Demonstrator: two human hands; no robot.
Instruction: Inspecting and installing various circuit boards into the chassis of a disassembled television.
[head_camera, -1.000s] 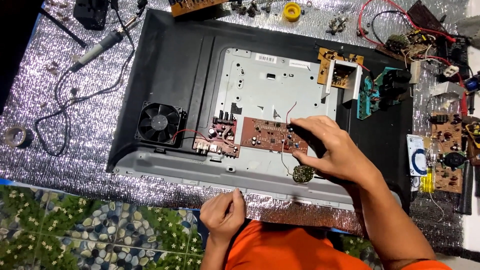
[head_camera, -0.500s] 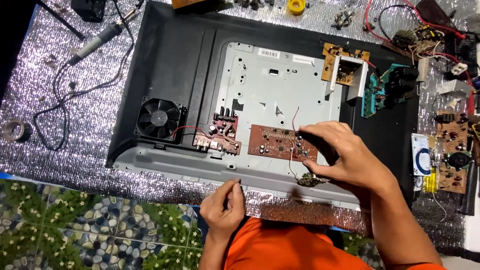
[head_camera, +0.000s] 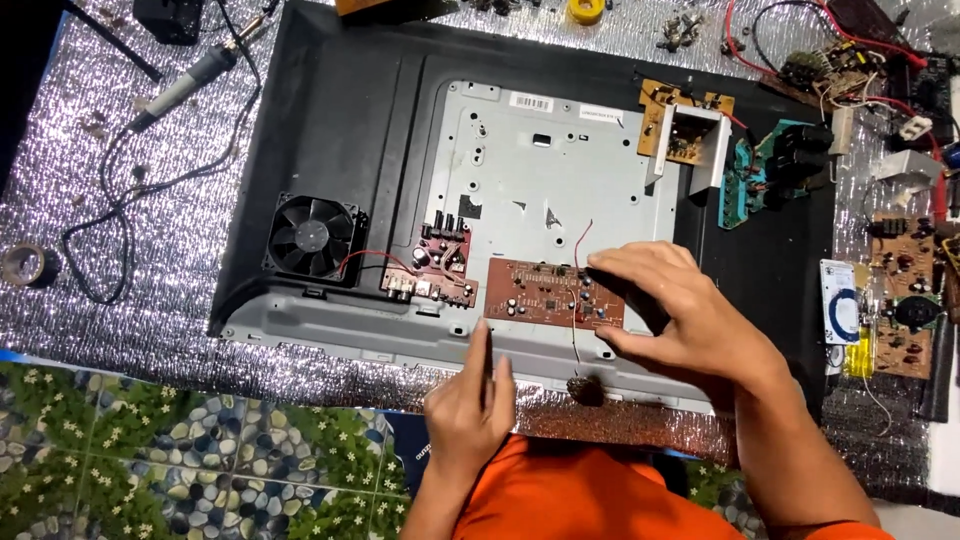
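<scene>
A black flat-screen set lies back-up on a silver foil mat, with its grey metal chassis plate (head_camera: 540, 170) exposed. A brown circuit board (head_camera: 545, 293) lies at the plate's lower edge. My right hand (head_camera: 675, 315) rests on that board's right end, thumb and fingers pinching it. Thin red and dark wires run from the board down to a small round part (head_camera: 585, 388). My left hand (head_camera: 468, 410) sits at the set's near grey rim, fingers straight and close together, tips touching the rim just below the board. It holds nothing that I can see.
A black fan (head_camera: 312, 236) and a small red board (head_camera: 435, 268) sit left of the brown board. A soldering iron (head_camera: 190, 80) and a tape roll (head_camera: 25, 265) lie on the foil at left. Several loose boards (head_camera: 905, 300) and wires crowd the right side.
My left hand has moved up from near my body to the set's near rim. My right hand has shifted slightly right along the brown board, still on it.
</scene>
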